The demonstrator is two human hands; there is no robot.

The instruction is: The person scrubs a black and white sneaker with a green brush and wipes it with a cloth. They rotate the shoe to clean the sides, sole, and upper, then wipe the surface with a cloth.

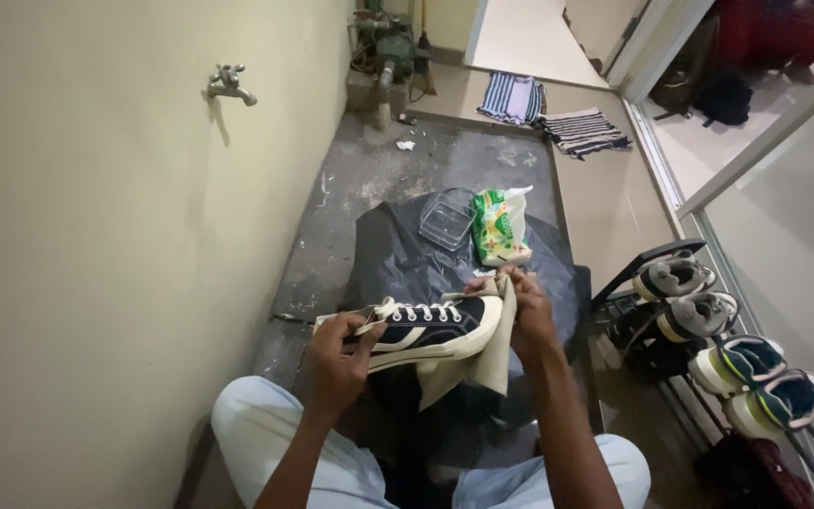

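Grey concrete floor (398,188) lay beside a pale wall. Above a black sheet (398,264), the left hand (336,353) clasped the heel of a black sneaker (431,325); the right hand (525,311) pressed a beige cloth (482,363) around its toe.

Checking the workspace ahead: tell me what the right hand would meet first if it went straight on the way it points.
Probably the green packet: the right hand, holding a beige cloth against the sneaker, points toward it, though depth is unclear.

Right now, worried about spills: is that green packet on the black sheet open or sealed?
Open, it seems: the green packet stands upright, its top torn and flared wide. Contents cannot be told.
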